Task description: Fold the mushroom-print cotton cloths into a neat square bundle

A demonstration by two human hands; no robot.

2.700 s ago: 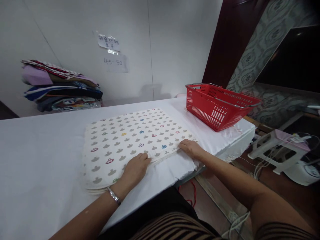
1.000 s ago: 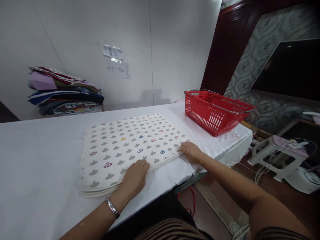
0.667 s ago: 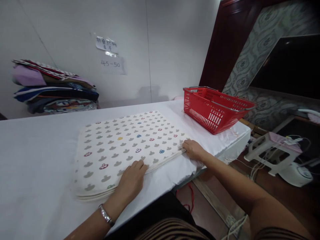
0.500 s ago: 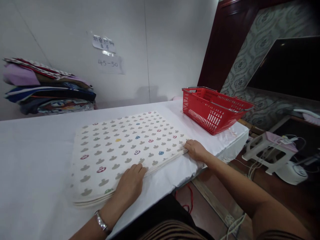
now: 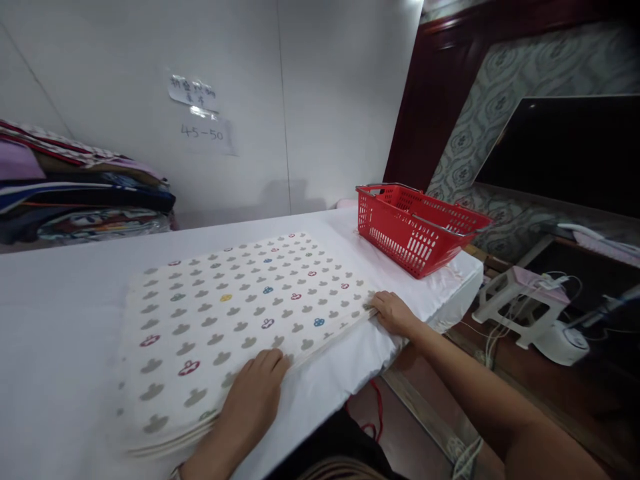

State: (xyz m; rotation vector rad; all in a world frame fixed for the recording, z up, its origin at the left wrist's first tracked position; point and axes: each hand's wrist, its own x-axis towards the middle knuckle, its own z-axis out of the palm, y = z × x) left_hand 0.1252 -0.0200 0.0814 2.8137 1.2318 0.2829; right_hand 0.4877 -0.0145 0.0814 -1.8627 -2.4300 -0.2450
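Observation:
A folded white cloth (image 5: 240, 327) patterned with grey and coloured mushroom shapes lies flat on the white-covered table (image 5: 60, 320), its layers showing along the near edge. My left hand (image 5: 257, 390) is closed over the middle of that edge, back of the hand up, with the fingertips partly hidden. At the cloth's near right corner, my right hand (image 5: 393, 312) pinches the layered edge, thumb out of sight beneath.
A red plastic basket (image 5: 420, 233) with metal handles stands at the table's right end. Folded clothes (image 5: 85, 193) are stacked at the back left against the wall. Right of the table are a stool (image 5: 525, 300) with cables and a dark screen (image 5: 565, 153).
The camera view has shifted, so the cloth and the wall papers appear further left. Both hands stay at the same places on the cloth's near edge.

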